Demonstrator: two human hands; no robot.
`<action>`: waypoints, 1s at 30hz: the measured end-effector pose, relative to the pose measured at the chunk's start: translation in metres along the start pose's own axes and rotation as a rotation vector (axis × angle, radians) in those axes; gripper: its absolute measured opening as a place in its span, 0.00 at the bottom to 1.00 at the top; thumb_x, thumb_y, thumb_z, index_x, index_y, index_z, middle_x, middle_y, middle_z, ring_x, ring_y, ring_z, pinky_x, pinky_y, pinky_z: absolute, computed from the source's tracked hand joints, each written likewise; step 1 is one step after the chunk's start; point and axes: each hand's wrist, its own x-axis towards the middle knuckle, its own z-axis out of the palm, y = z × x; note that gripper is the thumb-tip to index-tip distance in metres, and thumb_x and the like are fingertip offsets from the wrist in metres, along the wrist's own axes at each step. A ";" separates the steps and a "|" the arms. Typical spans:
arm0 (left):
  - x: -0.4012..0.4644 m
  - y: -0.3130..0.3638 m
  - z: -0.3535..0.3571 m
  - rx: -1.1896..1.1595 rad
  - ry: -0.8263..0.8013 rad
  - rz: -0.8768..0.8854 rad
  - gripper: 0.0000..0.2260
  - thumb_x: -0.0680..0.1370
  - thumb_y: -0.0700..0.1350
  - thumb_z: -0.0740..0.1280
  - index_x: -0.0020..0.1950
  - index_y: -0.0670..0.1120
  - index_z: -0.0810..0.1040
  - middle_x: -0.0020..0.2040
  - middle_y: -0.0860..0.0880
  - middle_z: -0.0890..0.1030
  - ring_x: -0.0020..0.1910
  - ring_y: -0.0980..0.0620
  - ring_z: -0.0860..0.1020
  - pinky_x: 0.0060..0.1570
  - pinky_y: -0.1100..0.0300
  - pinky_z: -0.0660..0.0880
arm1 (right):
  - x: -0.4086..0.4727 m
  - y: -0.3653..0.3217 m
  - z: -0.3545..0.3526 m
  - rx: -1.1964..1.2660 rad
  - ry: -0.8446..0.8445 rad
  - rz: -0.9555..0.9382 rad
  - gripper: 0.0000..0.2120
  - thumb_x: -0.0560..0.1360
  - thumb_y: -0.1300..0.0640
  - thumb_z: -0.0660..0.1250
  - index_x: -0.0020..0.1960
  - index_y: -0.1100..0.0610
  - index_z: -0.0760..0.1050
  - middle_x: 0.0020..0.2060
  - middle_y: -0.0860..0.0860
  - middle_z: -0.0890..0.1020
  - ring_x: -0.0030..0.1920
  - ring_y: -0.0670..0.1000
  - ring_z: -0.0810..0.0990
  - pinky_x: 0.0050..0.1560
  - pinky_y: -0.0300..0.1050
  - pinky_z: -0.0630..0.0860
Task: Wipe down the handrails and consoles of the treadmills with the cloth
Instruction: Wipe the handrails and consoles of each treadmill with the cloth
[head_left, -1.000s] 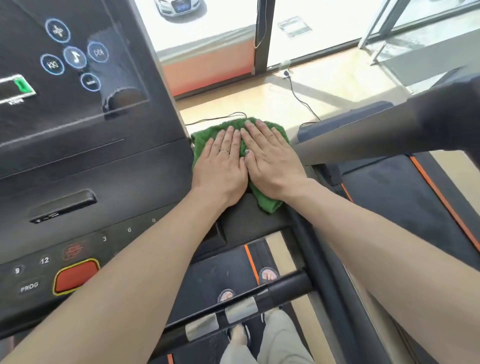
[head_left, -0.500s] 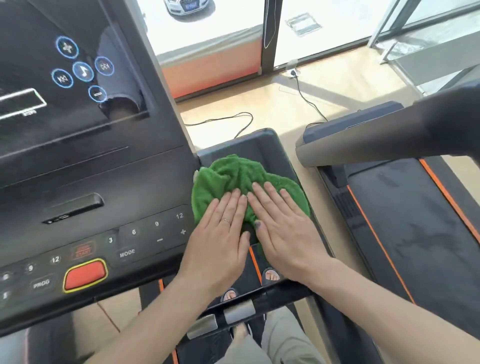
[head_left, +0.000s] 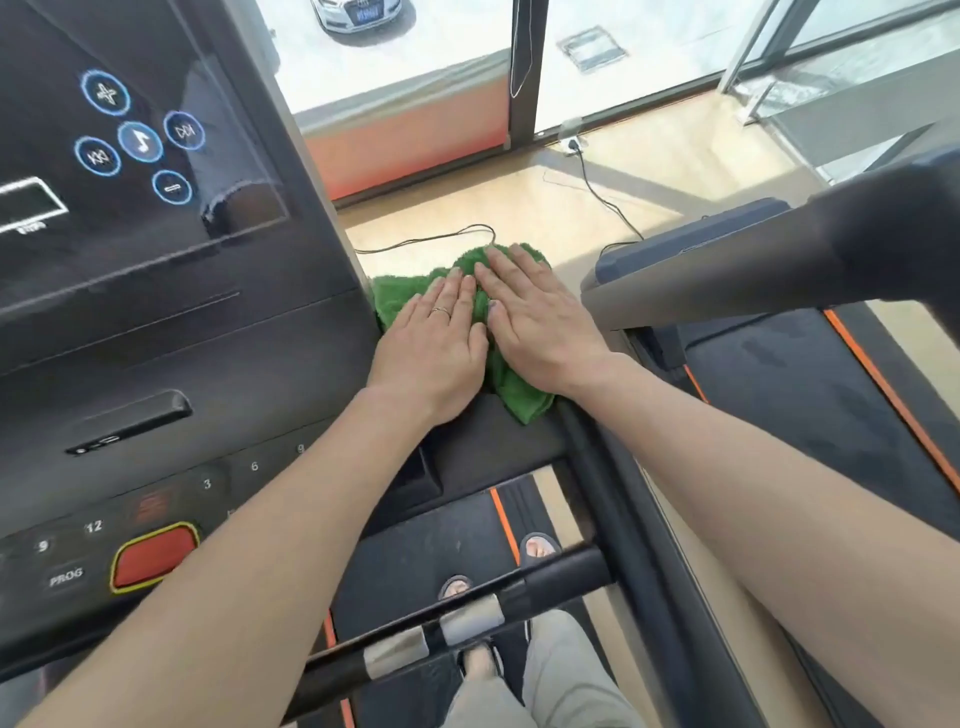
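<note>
Hands flat and side by side: the left hand (head_left: 434, 345) and right hand (head_left: 540, 322) press a green cloth (head_left: 524, 397) against the side tray (head_left: 483, 452) at the right edge of the treadmill console (head_left: 156, 364), fingers straight, gripping nothing. Most of the cloth lies under the palms, with one corner trailing toward the person. To do this pass well, even palm pressure and overlapping strokes into the seam beside the console would likely serve best. The keypad (head_left: 93, 527), red stop button (head_left: 153, 556) and front handrail (head_left: 556, 577) appear yet to be wiped.
</note>
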 end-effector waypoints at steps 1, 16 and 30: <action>-0.008 -0.006 0.000 0.011 0.027 0.024 0.26 0.86 0.53 0.43 0.83 0.46 0.48 0.83 0.49 0.49 0.82 0.53 0.47 0.80 0.55 0.44 | -0.011 -0.002 0.004 0.007 0.029 0.013 0.28 0.83 0.49 0.42 0.82 0.53 0.53 0.82 0.49 0.50 0.81 0.50 0.44 0.81 0.50 0.44; -0.081 -0.045 0.022 -0.120 0.503 -0.069 0.24 0.84 0.46 0.48 0.80 0.40 0.62 0.80 0.44 0.63 0.79 0.47 0.61 0.79 0.51 0.55 | -0.034 -0.082 0.043 -0.024 0.116 0.001 0.28 0.84 0.48 0.39 0.82 0.54 0.52 0.81 0.50 0.57 0.81 0.52 0.50 0.80 0.53 0.47; -0.076 -0.035 0.041 -0.023 0.544 -0.098 0.24 0.85 0.46 0.49 0.78 0.37 0.64 0.81 0.40 0.60 0.80 0.44 0.58 0.79 0.49 0.54 | -0.109 -0.083 0.060 -0.138 0.089 -0.001 0.26 0.85 0.49 0.44 0.80 0.56 0.61 0.79 0.54 0.63 0.80 0.57 0.56 0.79 0.57 0.54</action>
